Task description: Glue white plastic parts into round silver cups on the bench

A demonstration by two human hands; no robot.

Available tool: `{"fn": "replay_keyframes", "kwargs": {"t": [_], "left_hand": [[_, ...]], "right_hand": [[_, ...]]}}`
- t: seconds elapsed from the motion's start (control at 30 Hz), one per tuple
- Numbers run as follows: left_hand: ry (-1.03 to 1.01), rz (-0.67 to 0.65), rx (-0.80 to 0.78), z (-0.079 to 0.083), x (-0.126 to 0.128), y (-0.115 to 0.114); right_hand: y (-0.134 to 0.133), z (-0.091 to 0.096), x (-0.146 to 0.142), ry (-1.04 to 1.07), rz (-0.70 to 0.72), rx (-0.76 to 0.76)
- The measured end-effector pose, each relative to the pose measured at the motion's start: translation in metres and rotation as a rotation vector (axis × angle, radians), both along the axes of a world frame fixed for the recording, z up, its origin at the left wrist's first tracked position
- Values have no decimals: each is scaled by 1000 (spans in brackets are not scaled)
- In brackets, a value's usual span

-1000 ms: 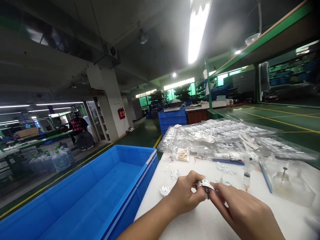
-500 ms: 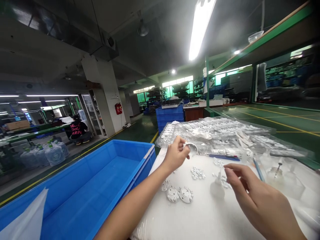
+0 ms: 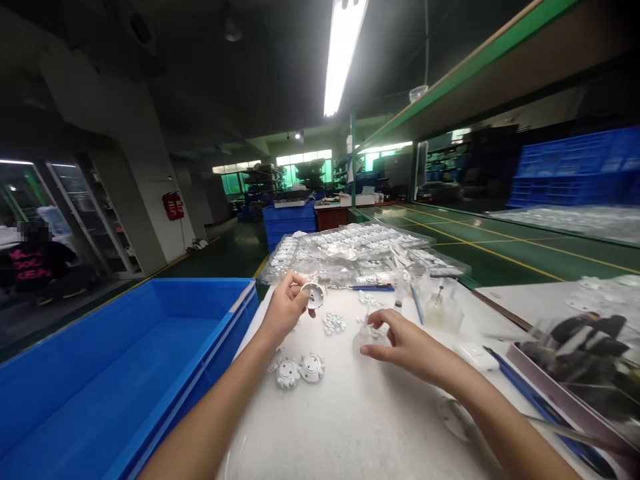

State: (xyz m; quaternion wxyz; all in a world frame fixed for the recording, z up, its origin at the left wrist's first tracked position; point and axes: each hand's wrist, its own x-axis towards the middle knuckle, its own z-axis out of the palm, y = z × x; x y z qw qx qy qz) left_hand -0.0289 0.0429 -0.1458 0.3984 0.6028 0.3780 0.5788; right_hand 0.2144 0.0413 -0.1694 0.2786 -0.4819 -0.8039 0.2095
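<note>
My left hand (image 3: 289,305) is closed on a round white plastic part (image 3: 313,296), held up above the table with its hollow face turned toward me. My right hand (image 3: 400,340) reaches around a small translucent bottle (image 3: 357,342), thumb and fingers apart; firm contact does not show. Between the hands lies a pile of small white pieces (image 3: 334,324), with more small white pieces (image 3: 369,299) behind the bottle. Nearer to me, two round white parts with knobbed rims (image 3: 300,371) rest on the white tabletop (image 3: 345,427). Another is partly hidden by my left forearm.
A large blue bin (image 3: 165,340) stands left of the table. Bagged trays of white parts (image 3: 345,243) lie at the back. A pen (image 3: 373,288), a jar (image 3: 435,310), tweezers and a cluttered box (image 3: 575,393) are toward the right. A person (image 3: 37,263) crouches far left.
The view has swung right, bringing the cluttered box into sight. My right hand has come to the bottle. The round part in my left hand has turned from edge-on to face me.
</note>
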Motion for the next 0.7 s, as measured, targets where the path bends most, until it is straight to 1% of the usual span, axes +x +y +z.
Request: {"fn": "replay_keyframes", "kwargs": {"t": [0.07, 0.13, 0.2, 0.23, 0.3, 0.4, 0.43, 0.5, 0.57, 0.63, 0.7], "left_hand": [[10, -14, -22, 1, 3, -3], [-7, -26, -62, 2, 7, -6], [-48, -44, -120, 4, 10, -8], [-66, -53, -155, 5, 11, -10], [-90, -74, -228, 6, 12, -12], [-80, -104, -305, 7, 14, -15], [-65, -109, -315, 7, 15, -16], [-24, -104, -297, 6, 17, -17], [3, -87, -249, 5, 19, -19], [9, -92, -214, 5, 22, -21], [-2, -124, -233, 5, 24, -25]], "right_hand": [[-3, -7, -9, -68, 10, 30], [-4, -16, -18, -114, -4, 99], [-4, -23, -26, -110, -14, 139], [-4, -24, -30, -72, -11, 142], [-6, -21, -34, 89, 4, 139], [-13, -8, -36, 445, 44, 201], [-15, -2, -35, 527, 55, 222], [-22, 6, -32, 584, 52, 238], [-29, 11, -30, 598, 2, 263], [-35, 12, -30, 681, -64, 382], [-40, 11, -31, 794, -103, 553]]}}
